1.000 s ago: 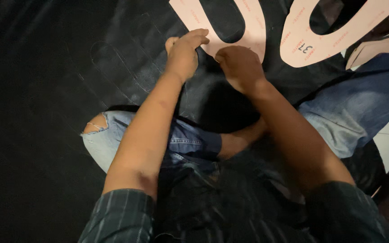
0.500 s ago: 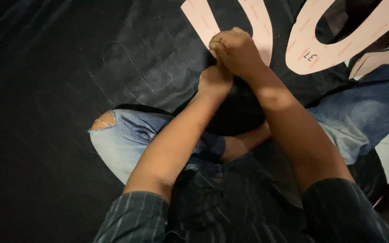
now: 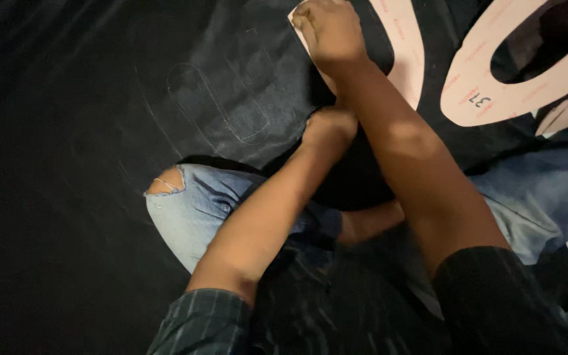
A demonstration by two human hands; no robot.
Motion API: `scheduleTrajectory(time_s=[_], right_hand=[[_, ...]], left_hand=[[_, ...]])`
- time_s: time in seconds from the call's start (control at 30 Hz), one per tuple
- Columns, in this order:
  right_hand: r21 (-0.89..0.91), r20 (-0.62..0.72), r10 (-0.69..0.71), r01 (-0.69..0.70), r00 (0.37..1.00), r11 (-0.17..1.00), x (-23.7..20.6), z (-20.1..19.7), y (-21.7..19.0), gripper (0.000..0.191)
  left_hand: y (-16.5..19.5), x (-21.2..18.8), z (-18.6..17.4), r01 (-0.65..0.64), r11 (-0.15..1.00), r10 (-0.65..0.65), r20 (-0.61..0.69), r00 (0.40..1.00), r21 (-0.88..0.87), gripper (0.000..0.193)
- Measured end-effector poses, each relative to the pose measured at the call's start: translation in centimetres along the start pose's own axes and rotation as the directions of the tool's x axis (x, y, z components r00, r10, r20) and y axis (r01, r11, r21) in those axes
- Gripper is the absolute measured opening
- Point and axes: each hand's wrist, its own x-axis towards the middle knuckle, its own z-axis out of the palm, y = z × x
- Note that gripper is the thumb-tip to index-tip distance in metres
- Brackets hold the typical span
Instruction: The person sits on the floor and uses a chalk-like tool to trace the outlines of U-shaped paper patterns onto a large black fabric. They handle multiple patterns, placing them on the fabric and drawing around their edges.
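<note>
Right hand (image 3: 329,29) lies knuckles-up on the corner of a pink paper pattern piece (image 3: 405,46), fingers curled close together and pressing it flat against the black fabric (image 3: 67,164) at the sheet's far edge. Left hand (image 3: 329,126) sits just below, fist bunched on the fabric near its bottom edge (whether it holds anything, cannot tell). Faint chalk outline (image 3: 221,105) to the left of both hands. A second pink pattern piece (image 3: 488,92), looped, lies toward the far right corner. Torn blue-jeaned knee (image 3: 179,204) beneath the forearms.
</note>
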Motion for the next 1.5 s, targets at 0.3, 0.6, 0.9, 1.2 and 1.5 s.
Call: scheduleTrajectory(time_s=[0.3, 0.6, 0.9, 1.2, 1.5], right_hand=[[0.127, 0.045, 0.108, -0.113, 0.993, 0.986, 0.1, 0.5, 0.3, 0.01], [0.13, 0.072, 0.103, -0.112, 0.992, 0.985, -0.2, 0.8, 0.4, 0.013], [-0.37, 0.199, -0.15, 0.216, 0.969, 0.904, -3.4, -3.1, -1.4, 0.012], [-0.439, -0.003, 0.094, -0.086, 0.996, 0.894, -12.4, -12.4, -0.8, 0.006], [0.35, 0.001, 0.802, -0.751, 0.598, 0.56, -20.4, -10.4, -0.1, 0.027]], left_hand=[[0.4, -0.1, -0.8, 0.046, 0.999, -0.048, 0.128, 0.991, 0.017, 0.03], [0.2, 0.6, -0.5, -0.031, 0.99, 0.006, 0.176, 0.984, 0.136, 0.039], [0.6, -0.1, -0.8, 0.1, 0.994, -0.106, 0.13, 0.986, 0.05, 0.037], [-0.1, -3.4, -0.4, 0.048, 0.886, -0.279, -0.448, 0.849, -0.461, 0.062], [1.5, -0.8, -3.6, 0.107, -0.44, -0.552, 0.362, 0.752, -0.892, 0.029]])
